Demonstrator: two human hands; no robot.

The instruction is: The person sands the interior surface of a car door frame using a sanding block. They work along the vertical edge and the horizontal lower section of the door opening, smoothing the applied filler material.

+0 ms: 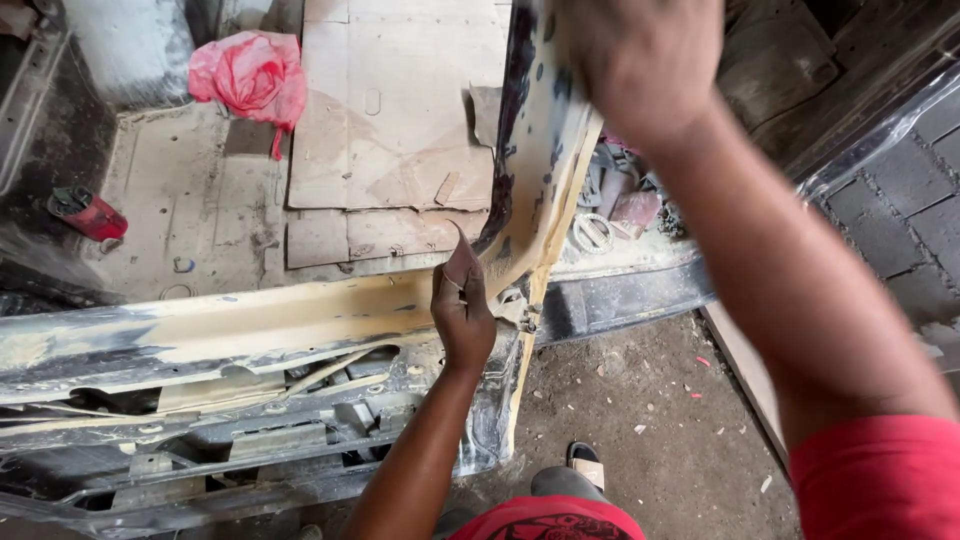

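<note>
A car body pillar [540,150] coated in beige filler rises from a filler-covered door sill [230,325]. My left hand [462,315] pinches a folded piece of brown sandpaper [461,262] and presses it against the base of the pillar where it meets the sill. My right hand [640,60] grips the pillar's edge higher up, with the forearm crossing the right of the view. Dark patches show through the filler on the pillar.
Flattened cardboard [400,130] lies on the car floor, with a pink plastic bag [250,75] and a red can [90,213] to the left. Scrap pieces [610,200] sit behind the pillar. Below are dusty ground [640,420], my sandalled foot [585,465] and paving bricks [910,210].
</note>
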